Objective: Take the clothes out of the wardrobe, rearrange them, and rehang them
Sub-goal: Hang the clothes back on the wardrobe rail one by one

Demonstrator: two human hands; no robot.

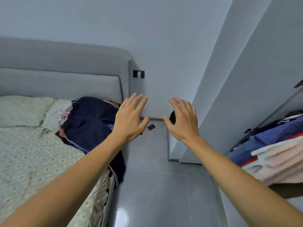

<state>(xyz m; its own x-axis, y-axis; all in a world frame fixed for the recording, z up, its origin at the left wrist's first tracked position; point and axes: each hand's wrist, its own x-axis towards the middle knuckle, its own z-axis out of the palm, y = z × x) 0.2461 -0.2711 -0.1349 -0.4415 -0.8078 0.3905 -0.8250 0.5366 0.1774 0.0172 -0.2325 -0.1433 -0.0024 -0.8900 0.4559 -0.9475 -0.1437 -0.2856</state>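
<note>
A heap of dark navy clothes (pixel 88 122) lies on the right side of the bed (pixel 32 153), with pale hangers poking out at its left and one garment drooping over the bed's edge. My left hand (pixel 131 117) hovers just right of the heap, fingers straight and spread, holding nothing. My right hand (pixel 182 120) is raised beside it over the floor, fingers spread and empty. At the right edge, blue, red and pink clothes (pixel 275 153) hang in the open wardrobe (pixel 278 108).
A grey padded headboard (pixel 65 69) backs the bed. Grey tiled floor (pixel 160 185) runs between bed and wardrobe. A small dark object (pixel 151 127) lies on the floor near the wall, and a black socket plate (pixel 138 74) is fixed to the wall.
</note>
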